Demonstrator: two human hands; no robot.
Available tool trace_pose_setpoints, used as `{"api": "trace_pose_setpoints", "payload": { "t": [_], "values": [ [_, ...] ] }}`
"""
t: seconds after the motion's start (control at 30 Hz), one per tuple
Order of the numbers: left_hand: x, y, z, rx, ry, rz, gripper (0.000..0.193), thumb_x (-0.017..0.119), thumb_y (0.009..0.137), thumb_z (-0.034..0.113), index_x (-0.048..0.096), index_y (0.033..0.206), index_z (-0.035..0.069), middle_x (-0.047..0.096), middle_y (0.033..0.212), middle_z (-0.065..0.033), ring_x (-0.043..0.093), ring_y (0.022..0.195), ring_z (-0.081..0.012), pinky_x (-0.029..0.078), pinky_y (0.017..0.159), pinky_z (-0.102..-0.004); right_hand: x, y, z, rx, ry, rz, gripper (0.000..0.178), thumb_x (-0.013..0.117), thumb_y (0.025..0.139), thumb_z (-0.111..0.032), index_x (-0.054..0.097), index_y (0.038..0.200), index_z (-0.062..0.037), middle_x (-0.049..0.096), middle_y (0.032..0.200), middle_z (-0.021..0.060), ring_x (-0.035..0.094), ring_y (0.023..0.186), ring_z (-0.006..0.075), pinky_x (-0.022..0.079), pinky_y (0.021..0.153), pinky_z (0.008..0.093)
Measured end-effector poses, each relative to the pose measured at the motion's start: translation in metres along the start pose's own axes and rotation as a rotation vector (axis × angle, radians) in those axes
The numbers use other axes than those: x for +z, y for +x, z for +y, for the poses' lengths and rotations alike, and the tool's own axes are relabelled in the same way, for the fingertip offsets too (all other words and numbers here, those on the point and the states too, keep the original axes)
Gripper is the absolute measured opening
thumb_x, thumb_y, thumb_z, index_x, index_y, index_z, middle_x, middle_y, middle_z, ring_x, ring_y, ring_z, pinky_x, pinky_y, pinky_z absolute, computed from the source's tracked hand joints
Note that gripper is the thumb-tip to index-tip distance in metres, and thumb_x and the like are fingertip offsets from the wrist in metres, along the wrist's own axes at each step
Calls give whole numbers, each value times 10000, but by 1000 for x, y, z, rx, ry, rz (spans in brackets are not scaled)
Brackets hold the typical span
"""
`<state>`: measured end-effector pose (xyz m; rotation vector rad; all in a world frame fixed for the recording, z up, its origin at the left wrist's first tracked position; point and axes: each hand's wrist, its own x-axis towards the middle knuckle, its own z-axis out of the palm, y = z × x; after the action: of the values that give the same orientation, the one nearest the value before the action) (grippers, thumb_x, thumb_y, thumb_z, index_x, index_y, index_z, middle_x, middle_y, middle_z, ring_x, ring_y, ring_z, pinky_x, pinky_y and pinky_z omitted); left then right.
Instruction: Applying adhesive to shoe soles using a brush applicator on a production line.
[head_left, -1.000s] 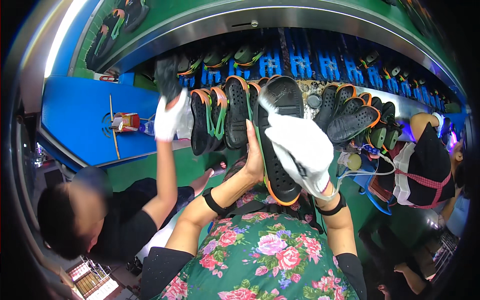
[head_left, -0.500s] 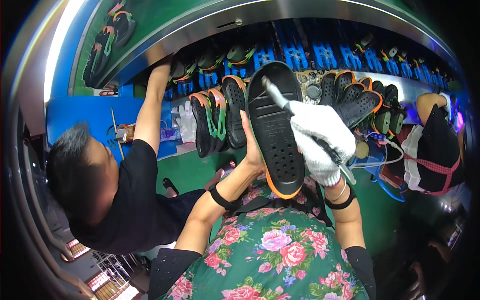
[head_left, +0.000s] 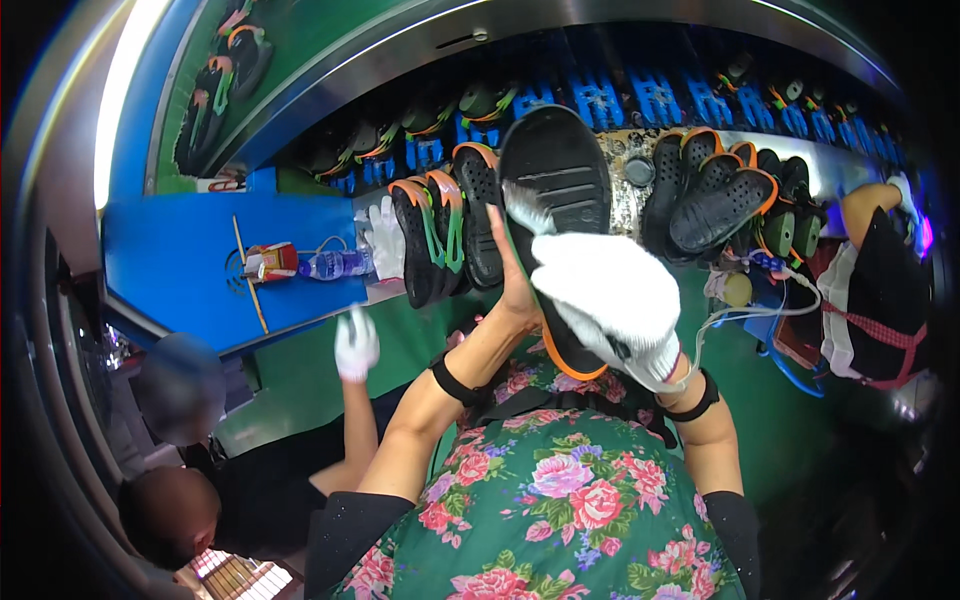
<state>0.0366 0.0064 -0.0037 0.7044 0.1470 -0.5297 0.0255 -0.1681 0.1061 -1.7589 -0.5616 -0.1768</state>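
A black shoe sole (head_left: 556,165) with an orange edge at its near end is held up in front of me. My bare left hand (head_left: 514,285) grips it by the left edge, thumb along the side. My right hand (head_left: 612,295), in a white knit glove, is closed round a brush, whose handle is mostly hidden by the glove. The pale brush bristles (head_left: 526,208) touch the sole's left side, below the ribbed part. A clear tube (head_left: 735,312) runs from near my right wrist to the right. The glove covers much of the sole's near half.
Black and orange soles stand left (head_left: 478,215) and right (head_left: 722,205) of the held one. Behind runs a row of blue holders (head_left: 597,100). A blue table (head_left: 180,250) at left bears a bottle (head_left: 335,264). A co-worker's gloved hand (head_left: 356,345) is near my left arm.
The brush has moved nearer and slightly left across the sole, and my right hand has come down over it. The co-worker at left has withdrawn an arm from the line and bent away.
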Motion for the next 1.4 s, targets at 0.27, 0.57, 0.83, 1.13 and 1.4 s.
{"api": "trace_pose_setpoints", "payload": {
  "t": [0.27,0.57,0.83,1.13,1.4],
  "values": [
    [43,4,23,160,80,119,1077,162,885,926,371,1577,128,564,1456,-140,583,1317,-294,451,1145,-475,-12,11,8,-287,-241,89,279,762,794,34,778,1057,-55,761,1110,164,741,1005,313,570,862,385],
    [20,10,29,94,-240,-60,1117,204,846,960,392,1568,129,541,1475,-137,577,1304,-310,453,1136,-488,-6,13,12,-203,-76,155,224,781,777,31,783,984,-54,775,1050,158,749,949,301,581,852,385],
    [39,15,39,185,-232,111,1095,286,876,923,504,1436,7,649,1252,-208,676,1049,-327,577,916,-466,-4,7,15,-105,169,104,187,785,771,22,783,951,-27,778,1045,155,748,940,300,581,854,380],
    [26,29,37,26,-279,-319,1352,257,619,1102,569,1283,-34,677,1103,-232,699,956,-339,593,853,-461,9,-17,34,-286,-56,31,391,750,862,-53,724,1251,-80,731,1232,81,695,1104,252,513,1007,415],
    [30,29,49,6,-230,-224,1330,234,649,1087,621,1149,-83,693,973,-222,703,896,-345,596,808,-471,7,-12,24,-287,-30,12,331,789,838,-57,772,1165,-98,760,1161,107,730,1041,270,571,905,361]
  ]
}}
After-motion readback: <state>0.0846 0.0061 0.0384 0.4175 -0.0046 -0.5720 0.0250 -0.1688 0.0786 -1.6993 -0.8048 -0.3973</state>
